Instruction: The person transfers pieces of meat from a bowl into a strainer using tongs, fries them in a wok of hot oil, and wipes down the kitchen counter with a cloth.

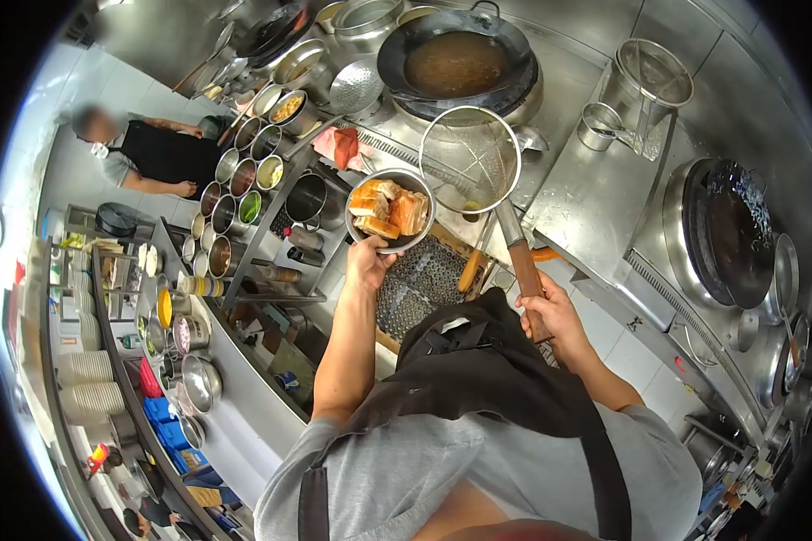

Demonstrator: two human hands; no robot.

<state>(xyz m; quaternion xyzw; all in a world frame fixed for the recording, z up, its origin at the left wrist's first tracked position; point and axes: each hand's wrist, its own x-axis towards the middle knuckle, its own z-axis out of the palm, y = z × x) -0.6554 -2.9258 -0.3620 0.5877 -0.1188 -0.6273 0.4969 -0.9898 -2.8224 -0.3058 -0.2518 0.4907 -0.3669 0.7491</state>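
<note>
My left hand point(370, 261) grips the lower rim of a round metal bowl point(406, 243). In the bowl lie several thick chunks of browned meat point(391, 209), which look like pork belly. My right hand point(555, 320) is wrapped around the wooden handle of a wire-mesh strainer point(469, 158). The mesh head sits to the right of the bowl, close to its rim, with nothing lying in it. Beyond both, on the stove, stands a black wok point(397, 68) with brown liquid point(456, 65) inside.
A perforated ladle point(355, 87) and a red cloth point(336, 146) lie left of the wok. Several ingredient pots point(242, 178) line the left. At right are a second wok point(735, 234) and a strainer over a pot point(654, 72). Another person point(158, 153) stands far left.
</note>
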